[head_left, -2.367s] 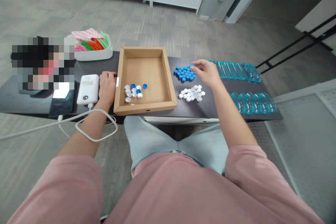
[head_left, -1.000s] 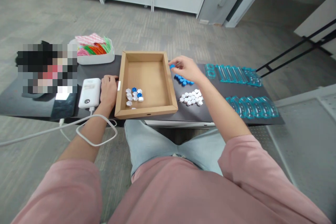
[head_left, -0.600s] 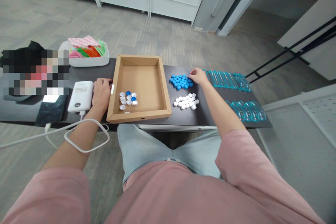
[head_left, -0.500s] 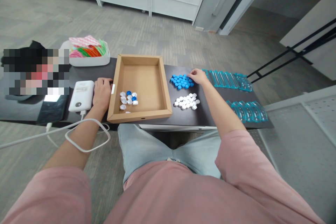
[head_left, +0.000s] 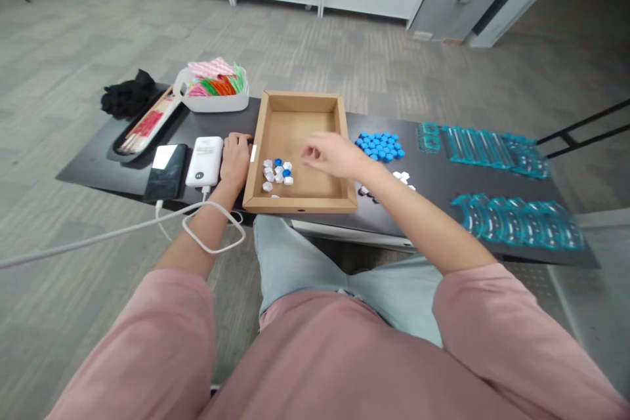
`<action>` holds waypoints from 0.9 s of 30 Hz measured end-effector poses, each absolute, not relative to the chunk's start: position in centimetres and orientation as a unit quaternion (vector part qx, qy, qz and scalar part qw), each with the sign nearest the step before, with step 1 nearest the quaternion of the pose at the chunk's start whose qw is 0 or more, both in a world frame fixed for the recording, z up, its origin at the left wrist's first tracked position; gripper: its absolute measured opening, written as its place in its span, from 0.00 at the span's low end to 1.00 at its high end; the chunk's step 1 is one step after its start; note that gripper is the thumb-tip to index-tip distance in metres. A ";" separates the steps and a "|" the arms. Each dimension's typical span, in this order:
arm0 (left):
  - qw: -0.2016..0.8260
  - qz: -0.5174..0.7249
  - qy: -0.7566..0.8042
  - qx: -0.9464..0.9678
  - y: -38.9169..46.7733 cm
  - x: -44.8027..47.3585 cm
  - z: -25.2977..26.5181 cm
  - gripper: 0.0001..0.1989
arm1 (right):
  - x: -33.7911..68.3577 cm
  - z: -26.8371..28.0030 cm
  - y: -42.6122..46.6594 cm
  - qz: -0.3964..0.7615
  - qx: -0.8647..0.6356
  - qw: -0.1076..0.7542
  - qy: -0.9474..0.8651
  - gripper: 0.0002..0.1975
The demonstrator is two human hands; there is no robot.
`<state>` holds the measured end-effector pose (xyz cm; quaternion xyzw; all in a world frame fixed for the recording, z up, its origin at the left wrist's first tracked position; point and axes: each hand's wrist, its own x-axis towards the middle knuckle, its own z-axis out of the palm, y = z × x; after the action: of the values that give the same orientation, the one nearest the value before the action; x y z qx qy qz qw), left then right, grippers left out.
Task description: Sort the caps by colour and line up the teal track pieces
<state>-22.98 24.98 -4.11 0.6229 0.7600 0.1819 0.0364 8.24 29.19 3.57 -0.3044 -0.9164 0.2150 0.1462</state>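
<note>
My right hand (head_left: 322, 154) is over the shallow cardboard box (head_left: 310, 206), thumb and fingertips pinched together. Whatever lies between them is hidden. White hexagonal pieces (head_left: 268, 176), with a couple of blue ones (head_left: 286, 172) among them, sit in the box's near left part. To the right of the box is a pile of blue hexagonal pieces (head_left: 380, 146). A white pile (head_left: 403, 177) in front of it is partly covered by my right forearm. My left hand (head_left: 235, 159) rests on the table against the box's left wall, fingers stretched out.
A white power bank (head_left: 204, 162) with a cable, a dark phone (head_left: 166, 172), a long dark tray (head_left: 118, 149) and a white basket (head_left: 216, 104) of colourful strips occupy the left. Teal clear plastic pieces (head_left: 480, 147) lie in rows at the right.
My right hand has moved left from the blue pile to over the box. My left hand stays beside the box. The camera view has shifted, so the table appears farther right.
</note>
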 end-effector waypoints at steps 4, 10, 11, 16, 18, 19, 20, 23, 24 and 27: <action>0.053 0.182 0.762 0.619 24.9 -22.9 -4.0 0.23 | 2.4 2.6 25.6 0.188 -0.248 0.027 -0.950 0.13; 0.056 0.196 0.756 0.622 25.1 -23.0 -4.3 0.22 | 2.4 2.0 25.8 0.194 -0.259 0.014 -0.946 0.15; 0.055 0.195 0.757 0.622 25.2 -23.0 -4.3 0.22 | 2.8 2.1 26.1 0.201 -0.258 0.025 -0.945 0.15; 0.045 0.199 0.756 0.622 25.3 -23.3 -4.5 0.23 | 4.9 2.4 27.1 0.257 -0.263 0.097 -0.925 0.12; 0.043 0.204 0.753 0.624 25.2 -23.3 -4.3 0.23 | 5.8 2.6 27.4 0.271 -0.280 0.114 -0.914 0.10; 0.043 0.202 0.754 0.624 25.2 -23.3 -4.2 0.23 | 6.4 2.8 27.4 0.276 -0.290 0.123 -0.908 0.09; 0.046 0.197 0.754 0.625 25.1 -23.2 -4.1 0.22 | 7.2 3.1 27.4 0.279 -0.302 0.134 -0.902 0.09; 0.065 0.175 0.758 0.625 25.0 -23.2 -3.6 0.22 | 11.1 4.5 27.3 0.275 -0.347 0.188 -0.876 0.14; 0.071 0.170 0.760 0.624 25.1 -23.2 -3.5 0.23 | 13.1 5.0 27.1 0.264 -0.370 0.213 -0.865 0.16; 0.084 0.164 0.764 0.619 25.2 -23.3 -3.4 0.25 | 20.6 5.7 26.5 0.212 -0.465 0.282 -0.812 0.17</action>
<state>-23.25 25.21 -3.40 0.6185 0.7640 0.1638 0.0835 20.63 26.46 5.73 -0.4649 -0.8118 0.2124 0.2825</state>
